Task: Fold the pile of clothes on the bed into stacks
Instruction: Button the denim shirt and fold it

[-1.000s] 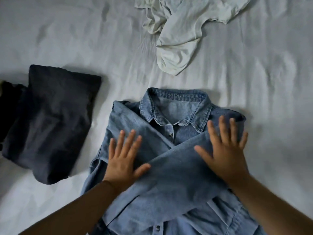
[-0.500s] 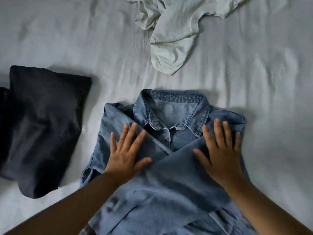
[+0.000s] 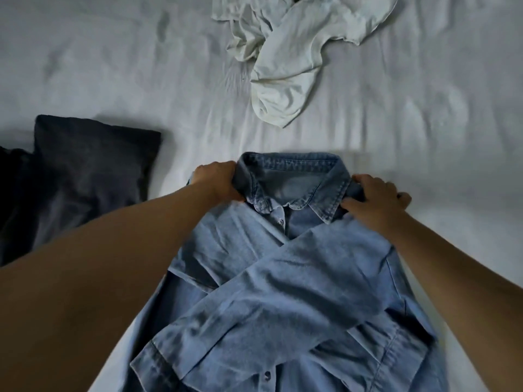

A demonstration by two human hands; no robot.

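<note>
A blue denim shirt [image 3: 285,278] lies face up on the bed with both sleeves crossed over its front. My left hand [image 3: 219,181] is closed on the shirt's left shoulder beside the collar. My right hand [image 3: 375,199] grips the right shoulder on the other side of the collar. A crumpled white garment [image 3: 288,66] lies unfolded further up the bed. A folded dark garment [image 3: 85,176] rests at the left.
The white bedsheet [image 3: 438,123] covers the whole surface, wrinkled around the clothes. Another dark item [image 3: 11,176] sits partly cut off at the left edge, next to the folded dark garment.
Both hands left the crossed sleeves, where they lay flat, and moved up to the shoulders, closing on the fabric beside the collar. The view shifted nearer.
</note>
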